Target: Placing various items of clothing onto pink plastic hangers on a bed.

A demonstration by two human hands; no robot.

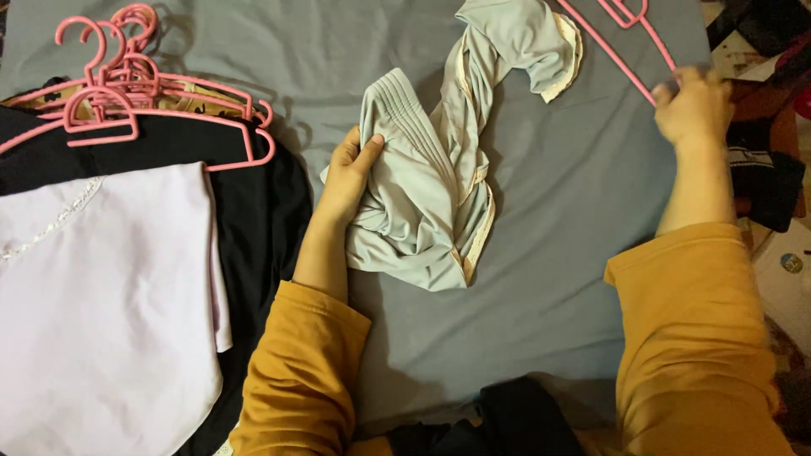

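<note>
1. Nearest the camera: two mustard-yellow sleeves (296, 380) and a dark garment (515, 422) bunched at the near edge of the bed.
2. Left hand (348, 173) clenched on the pale grey-green garment (431, 186), thumb over its pleated edge. The garment lies crumpled at mid-bed, its cream-trimmed end trailing toward the far edge.
3. Right hand (694, 105) at the far right corner, fingers closed round the lower bar of a pink hanger (621, 34). Hand is motion-blurred; grasp looks firm.
4. Judgement, technique: hold the garment by its pleated edge so the opening stays findable, and bring the hanger low over the sheet so it does not snag the trim.
5. Left edge: a stack of pink hangers (135, 93) on a black garment (253, 211), with a folded white cloth (110, 295) laid over it.
6. Surface: grey bedsheet (549, 253), lightly creased.
7. Room: dim, warm light. Beyond the right edge, dark clothes (764, 186) on a patterned floor; details unclear.
</note>
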